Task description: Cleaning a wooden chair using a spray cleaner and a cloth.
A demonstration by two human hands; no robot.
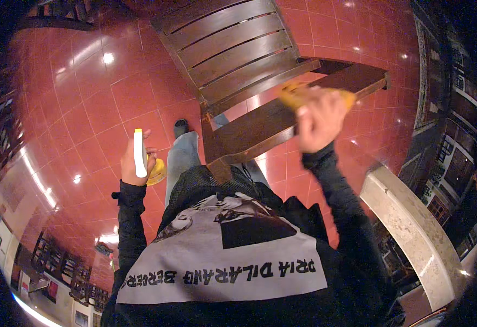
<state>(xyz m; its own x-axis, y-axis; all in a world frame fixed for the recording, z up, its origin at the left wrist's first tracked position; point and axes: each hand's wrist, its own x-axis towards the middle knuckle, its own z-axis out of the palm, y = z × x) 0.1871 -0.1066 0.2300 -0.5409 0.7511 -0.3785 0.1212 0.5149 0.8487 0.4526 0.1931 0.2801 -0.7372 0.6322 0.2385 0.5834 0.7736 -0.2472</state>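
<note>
A dark brown slatted wooden chair (238, 53) leans at an angle before me, one end of its frame against my lap. My right hand (322, 118), blurred, is closed on a yellow cloth (293, 96) over the chair's wooden side rail (263, 122). Off to the left of the chair, my left hand (134, 161) grips a spray bottle whose white trigger head (140, 157) has a yellow tip. The yellow body of the bottle (156, 171) shows partly behind my fingers.
Red glossy floor tiles (95, 110) surround the chair. A curved pale stone ledge (410, 229) runs along the right side. More dark wooden furniture (58, 20) stands at the upper left, with several chairs (58, 261) at the lower left.
</note>
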